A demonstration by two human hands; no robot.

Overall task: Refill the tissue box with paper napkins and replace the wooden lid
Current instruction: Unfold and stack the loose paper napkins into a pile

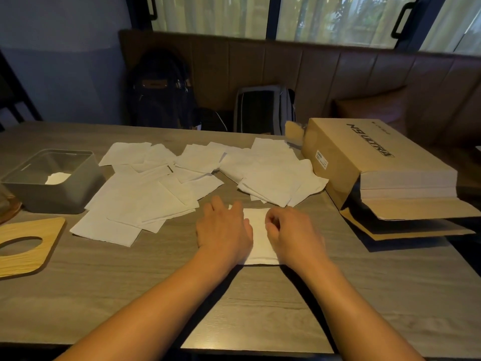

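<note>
A folded white napkin (260, 235) lies on the table in front of me. My left hand (223, 230) presses flat on its left side. My right hand (294, 235) rests on its right side, fingers curled, pinching the napkin's upper right edge. Several loose white napkins (166, 188) are spread across the middle of the table. The grey tissue box (78, 188) stands open at the far left with a little white paper inside. Its wooden lid (52, 233), with an oval slot, lies flat in front of the box.
A cardboard box (346, 157) lies on its side at the right, flaps open, a white stack showing inside. Two backpacks (161, 92) lean on the brown bench behind the grey wood table (130, 287). A glass object shows at the left edge.
</note>
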